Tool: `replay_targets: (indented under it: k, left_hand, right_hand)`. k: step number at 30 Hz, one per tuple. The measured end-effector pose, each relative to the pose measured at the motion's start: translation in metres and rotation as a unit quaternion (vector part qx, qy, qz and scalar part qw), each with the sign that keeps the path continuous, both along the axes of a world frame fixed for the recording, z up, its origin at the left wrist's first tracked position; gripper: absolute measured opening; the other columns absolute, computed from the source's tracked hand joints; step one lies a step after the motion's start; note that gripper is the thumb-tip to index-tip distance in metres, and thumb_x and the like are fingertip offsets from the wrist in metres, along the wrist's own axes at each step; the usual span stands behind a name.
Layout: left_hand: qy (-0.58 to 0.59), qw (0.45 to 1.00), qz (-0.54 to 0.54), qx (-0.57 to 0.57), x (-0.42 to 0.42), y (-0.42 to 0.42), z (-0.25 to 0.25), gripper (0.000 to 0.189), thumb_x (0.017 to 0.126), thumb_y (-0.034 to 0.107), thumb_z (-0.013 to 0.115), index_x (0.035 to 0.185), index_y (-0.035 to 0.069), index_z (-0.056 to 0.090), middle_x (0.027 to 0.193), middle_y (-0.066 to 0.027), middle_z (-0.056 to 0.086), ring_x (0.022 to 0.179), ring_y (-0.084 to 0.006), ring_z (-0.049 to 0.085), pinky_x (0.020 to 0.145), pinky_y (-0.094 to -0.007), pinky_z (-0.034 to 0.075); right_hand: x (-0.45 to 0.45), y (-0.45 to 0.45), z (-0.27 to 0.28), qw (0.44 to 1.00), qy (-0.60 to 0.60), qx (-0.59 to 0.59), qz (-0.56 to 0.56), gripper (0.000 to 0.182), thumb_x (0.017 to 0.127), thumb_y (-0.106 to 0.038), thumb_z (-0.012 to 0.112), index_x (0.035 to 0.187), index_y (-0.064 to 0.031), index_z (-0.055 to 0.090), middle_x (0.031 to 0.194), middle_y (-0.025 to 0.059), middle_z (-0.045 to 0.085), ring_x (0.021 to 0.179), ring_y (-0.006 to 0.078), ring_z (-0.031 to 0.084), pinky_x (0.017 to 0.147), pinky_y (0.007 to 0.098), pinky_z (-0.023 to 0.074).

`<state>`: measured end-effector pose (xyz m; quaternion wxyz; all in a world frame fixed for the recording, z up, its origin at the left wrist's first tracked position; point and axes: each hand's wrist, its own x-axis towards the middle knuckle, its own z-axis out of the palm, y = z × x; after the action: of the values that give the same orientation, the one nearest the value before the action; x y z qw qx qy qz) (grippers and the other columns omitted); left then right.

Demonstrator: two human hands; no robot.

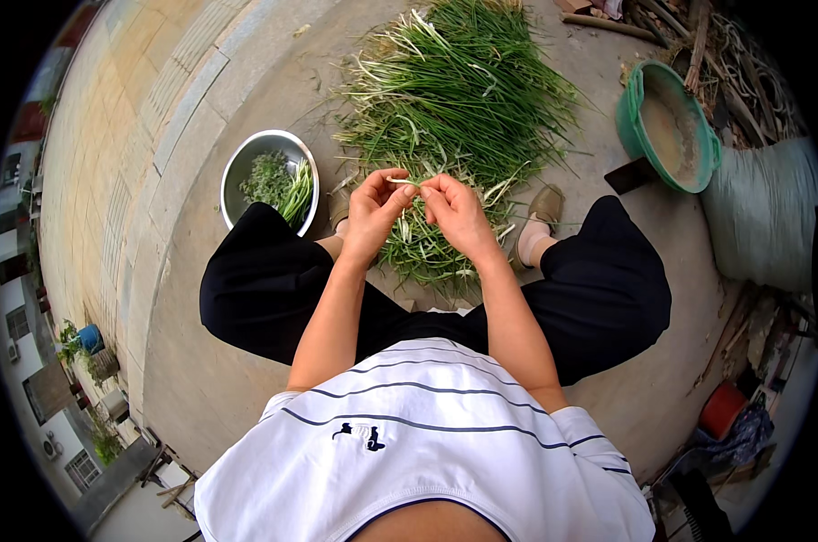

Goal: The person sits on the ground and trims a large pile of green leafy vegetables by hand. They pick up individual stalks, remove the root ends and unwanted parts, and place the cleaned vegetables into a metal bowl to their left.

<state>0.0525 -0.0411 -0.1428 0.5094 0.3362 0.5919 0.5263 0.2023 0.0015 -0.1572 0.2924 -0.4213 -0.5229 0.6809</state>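
Between my two hands is a thin green stalk with a pale end (402,181). My left hand (379,211) pinches it between thumb and fingers, and my right hand (458,211) grips it at the green part. Below my hands, between my feet, lies a loose heap of plucked green stalks and leaves (426,251). Beyond it spreads a large pile of long, thin green stalks with whitish ends, like chives or scallions (470,88). By my left knee stands a metal bowl (231,179) holding a bunch of stalks (298,195) and a feathery green herb (267,177).
On the right a green plastic basin (629,115) with dried residue leans near sticks and scrap wood (700,47). A dark flat object (630,177) lies by it, beside a large pale cylinder-like bundle (761,213). Paving (131,115) runs along the left.
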Motion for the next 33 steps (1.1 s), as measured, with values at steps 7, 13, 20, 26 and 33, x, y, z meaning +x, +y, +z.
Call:
replay_targets:
  k: [7,13,20,26,33]
  left_hand:
    - [-0.009,1.0,0.005,-0.009,-0.002,-0.004,-0.008,0.014,0.087,0.014,0.069,0.091,0.0,0.069,0.075,-0.002,0.065,0.063,-0.0073,0.057,0.058,-0.0208,0.044]
    - [-0.034,0.999,-0.031,-0.023,-0.007,-0.003,0.002,0.015,0.089,0.013,0.067,0.092,-0.002,0.069,0.076,-0.0034,0.065,0.062,-0.0081,0.057,0.059,-0.0214,0.046]
    - [-0.022,0.997,-0.079,-0.009,-0.013,-0.004,0.006,0.016,0.093,0.012,0.061,0.097,-0.003,0.066,0.078,-0.0031,0.065,0.064,-0.0075,0.057,0.061,-0.0217,0.049]
    - [0.017,0.997,-0.072,-0.008,-0.01,-0.003,0.006,0.015,0.092,0.01,0.062,0.097,-0.004,0.066,0.08,-0.003,0.065,0.067,-0.0074,0.058,0.062,-0.0219,0.049]
    - [0.027,0.998,-0.053,-0.015,-0.008,-0.002,0.002,0.015,0.088,0.008,0.066,0.096,-0.004,0.067,0.084,-0.0047,0.067,0.068,-0.0083,0.059,0.062,-0.0217,0.049]
  right_hand:
    - [-0.001,-0.005,0.004,0.998,0.023,-0.057,0.009,0.018,0.096,-0.018,0.052,0.093,-0.0005,0.058,0.064,0.0025,0.06,0.048,0.0069,0.051,0.045,0.0219,0.0416]
    - [0.003,-0.002,0.0,0.996,0.036,-0.072,0.04,0.018,0.097,-0.019,0.052,0.089,-0.0036,0.057,0.062,0.0014,0.058,0.046,0.0053,0.048,0.042,0.02,0.038]
    - [0.006,0.002,0.01,0.976,0.114,-0.177,0.06,0.018,0.097,-0.019,0.051,0.085,-0.0065,0.056,0.059,-0.0004,0.055,0.042,0.0032,0.041,0.039,0.0178,0.0328]
    - [0.006,0.001,0.008,0.972,0.123,-0.193,0.042,0.019,0.097,-0.02,0.052,0.085,-0.006,0.056,0.058,-0.0005,0.055,0.042,0.0032,0.041,0.039,0.0178,0.032]
    - [0.003,0.0,0.0,0.979,0.102,-0.173,0.023,0.018,0.096,-0.021,0.054,0.086,-0.0057,0.056,0.059,-0.0007,0.055,0.043,0.0029,0.042,0.039,0.0175,0.0325]
